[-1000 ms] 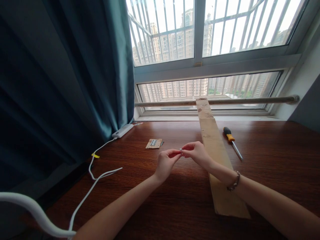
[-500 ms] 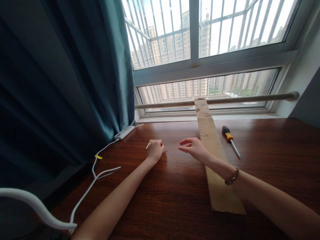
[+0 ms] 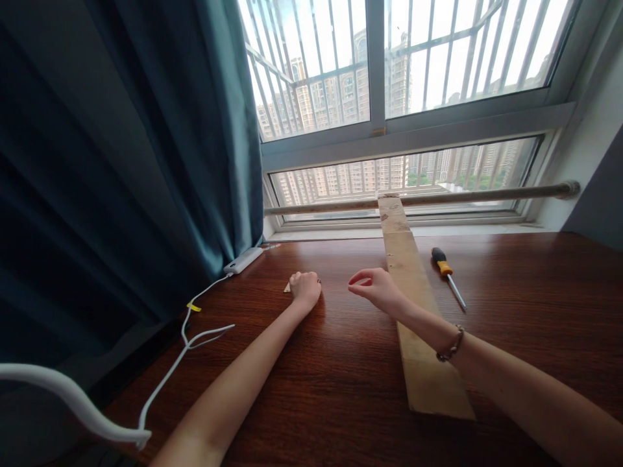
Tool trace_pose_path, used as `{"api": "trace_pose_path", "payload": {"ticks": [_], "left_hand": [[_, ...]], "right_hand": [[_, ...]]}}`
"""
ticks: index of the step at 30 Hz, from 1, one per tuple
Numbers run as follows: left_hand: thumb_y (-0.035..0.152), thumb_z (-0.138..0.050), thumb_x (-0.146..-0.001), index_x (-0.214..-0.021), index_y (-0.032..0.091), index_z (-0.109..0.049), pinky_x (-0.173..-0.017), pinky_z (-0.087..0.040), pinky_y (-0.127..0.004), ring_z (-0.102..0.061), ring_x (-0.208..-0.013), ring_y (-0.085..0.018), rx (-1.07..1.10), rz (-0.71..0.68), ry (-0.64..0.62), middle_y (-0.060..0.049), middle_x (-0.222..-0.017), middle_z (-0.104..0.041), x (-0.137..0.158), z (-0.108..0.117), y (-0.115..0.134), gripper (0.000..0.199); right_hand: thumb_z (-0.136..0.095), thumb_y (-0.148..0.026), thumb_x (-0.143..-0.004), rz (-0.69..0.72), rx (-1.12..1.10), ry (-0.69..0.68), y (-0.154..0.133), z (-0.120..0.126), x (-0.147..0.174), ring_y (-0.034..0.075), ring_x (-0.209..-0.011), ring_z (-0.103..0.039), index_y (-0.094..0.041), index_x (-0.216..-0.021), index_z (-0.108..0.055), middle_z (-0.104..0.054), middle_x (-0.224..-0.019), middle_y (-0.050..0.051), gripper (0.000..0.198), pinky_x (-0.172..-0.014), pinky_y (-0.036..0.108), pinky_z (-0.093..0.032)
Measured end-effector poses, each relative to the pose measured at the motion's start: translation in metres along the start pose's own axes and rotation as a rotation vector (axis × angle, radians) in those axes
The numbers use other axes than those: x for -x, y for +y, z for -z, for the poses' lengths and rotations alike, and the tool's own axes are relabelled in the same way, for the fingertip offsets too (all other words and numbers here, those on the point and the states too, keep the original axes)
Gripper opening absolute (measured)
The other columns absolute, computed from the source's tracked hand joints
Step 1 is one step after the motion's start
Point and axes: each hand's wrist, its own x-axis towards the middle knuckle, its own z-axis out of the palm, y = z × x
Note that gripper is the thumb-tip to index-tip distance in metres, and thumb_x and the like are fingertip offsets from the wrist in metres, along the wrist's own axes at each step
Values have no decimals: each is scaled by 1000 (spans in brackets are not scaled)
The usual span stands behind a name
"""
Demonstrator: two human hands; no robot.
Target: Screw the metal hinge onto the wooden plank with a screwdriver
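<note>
My left hand (image 3: 305, 289) is curled on the table over a small light-brown flat piece (image 3: 287, 288). Most of that piece is hidden beneath the hand, and a tiny dark bit shows by its right side. What the curled fingers hold is out of sight. To the right, my right hand (image 3: 372, 287) hovers with thumb and forefinger pinched together. Anything between those fingertips is too small to make out. Its forearm, with a beaded bracelet (image 3: 451, 344), passes over a long wooden board (image 3: 413, 266).
The board's far end rests on a rail (image 3: 467, 197) before the window. Right of it lies a black-and-yellow screwdriver (image 3: 448, 277). A white power strip (image 3: 243, 261) and white cable (image 3: 165, 376) lie on the left of the brown table (image 3: 341, 389), beside a blue curtain (image 3: 219, 130).
My left hand has moved slightly right and covers more of the small flat piece. My right thumb and forefinger have come together.
</note>
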Motion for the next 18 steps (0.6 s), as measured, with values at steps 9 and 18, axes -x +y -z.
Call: {"api": "trace_pose_path", "payload": {"ticks": [9, 18], "left_hand": [[25, -46, -76, -81, 20, -68, -77, -36, -35, -57, -88, -25, 29, 36, -14, -11, -84, -67, -3, 0, 0, 23], [28, -48, -77, -79, 18, -62, -74, -36, -33, -55, -84, -24, 120, -117, 88, -9, -82, -65, 14, 10, 13, 17]], "right_hand": [[-64, -29, -66, 0, -8, -14, 0, 3, -1, 17, -64, -62, -15, -74, -71, -67, -64, 4, 18, -54, 22, -42], [-63, -30, -67, 23, 29, -40, 4, 2, -1, 15, -62, -61, -15, -71, -71, -68, -64, 4, 17, -55, 22, -41]]}}
